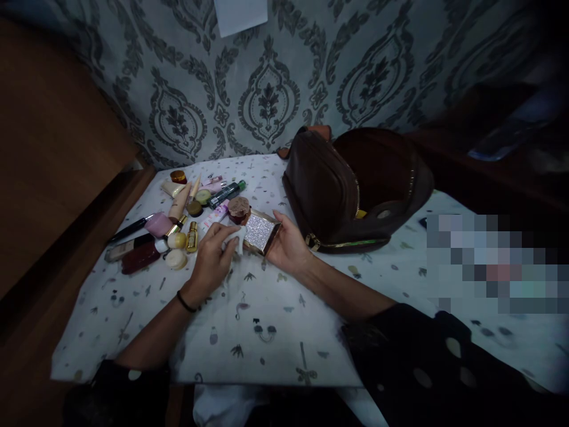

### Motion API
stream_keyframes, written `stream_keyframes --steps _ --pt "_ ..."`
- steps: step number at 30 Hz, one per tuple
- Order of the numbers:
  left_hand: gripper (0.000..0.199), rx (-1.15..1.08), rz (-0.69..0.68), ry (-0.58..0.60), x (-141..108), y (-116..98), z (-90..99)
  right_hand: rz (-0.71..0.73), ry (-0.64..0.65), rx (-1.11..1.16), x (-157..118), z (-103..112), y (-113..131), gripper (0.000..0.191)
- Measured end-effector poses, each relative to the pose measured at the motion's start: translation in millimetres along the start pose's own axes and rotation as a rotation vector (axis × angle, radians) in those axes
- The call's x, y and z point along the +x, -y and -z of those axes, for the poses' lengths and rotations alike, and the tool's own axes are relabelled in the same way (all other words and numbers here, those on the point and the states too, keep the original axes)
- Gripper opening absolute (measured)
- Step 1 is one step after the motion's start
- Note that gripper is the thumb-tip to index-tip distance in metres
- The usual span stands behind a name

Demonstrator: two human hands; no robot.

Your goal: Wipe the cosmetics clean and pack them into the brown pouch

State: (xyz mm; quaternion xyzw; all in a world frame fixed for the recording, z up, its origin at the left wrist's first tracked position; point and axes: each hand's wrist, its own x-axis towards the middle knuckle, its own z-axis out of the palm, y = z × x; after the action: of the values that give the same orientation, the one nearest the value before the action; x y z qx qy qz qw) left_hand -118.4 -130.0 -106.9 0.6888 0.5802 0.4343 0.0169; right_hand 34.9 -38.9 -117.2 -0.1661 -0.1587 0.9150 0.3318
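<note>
A square compact case (261,232) with a glittering silver face and gold edges rests in my right hand (288,244), whose fingers curl around its far side. My left hand (212,256) pinches a white wipe (240,240) against the left edge of the case. Just beyond the case stands a round jar with a pinkish-brown lid (239,207). Close to my left fingers lie a small gold bottle (192,237) and a pastel tube (216,214).
An open brown leather bag (320,184) sits to the right of my hands. Several cosmetics, among them a dark red bottle (140,258) and a green-capped bottle (226,194), lie on the patterned white cloth (267,356). Wooden furniture (57,154) borders the left side; patterned wallpaper (269,95) rises behind.
</note>
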Motion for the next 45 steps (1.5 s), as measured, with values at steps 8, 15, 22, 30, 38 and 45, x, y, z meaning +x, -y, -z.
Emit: stream_keyframes --steps 8,15,22,30,38,45 --pt "0.02 -0.013 0.074 -0.011 0 4 -0.4 0.018 -0.025 0.031 -1 -2 1 0.037" --pt "0.021 -0.01 0.005 0.034 -2 -1 -2.0 0.031 -0.038 -0.002 0 -1 1 0.036" --pt "0.024 -0.057 -0.115 0.1 -7 -15 -8.1 0.042 -0.067 -0.008 -1 -6 0 0.041" --pt "0.026 0.075 -0.304 0.167 -11 -19 -6.7 0.025 -0.02 -0.039 -1 -5 1 0.043" --pt "0.025 0.044 -0.157 0.097 -3 -3 0.3 -0.012 -0.017 0.038 0 -1 6 0.044" --pt "0.022 -0.003 0.029 0.009 -1 2 -1.4 -0.019 -0.041 0.089 -2 2 10 0.043"
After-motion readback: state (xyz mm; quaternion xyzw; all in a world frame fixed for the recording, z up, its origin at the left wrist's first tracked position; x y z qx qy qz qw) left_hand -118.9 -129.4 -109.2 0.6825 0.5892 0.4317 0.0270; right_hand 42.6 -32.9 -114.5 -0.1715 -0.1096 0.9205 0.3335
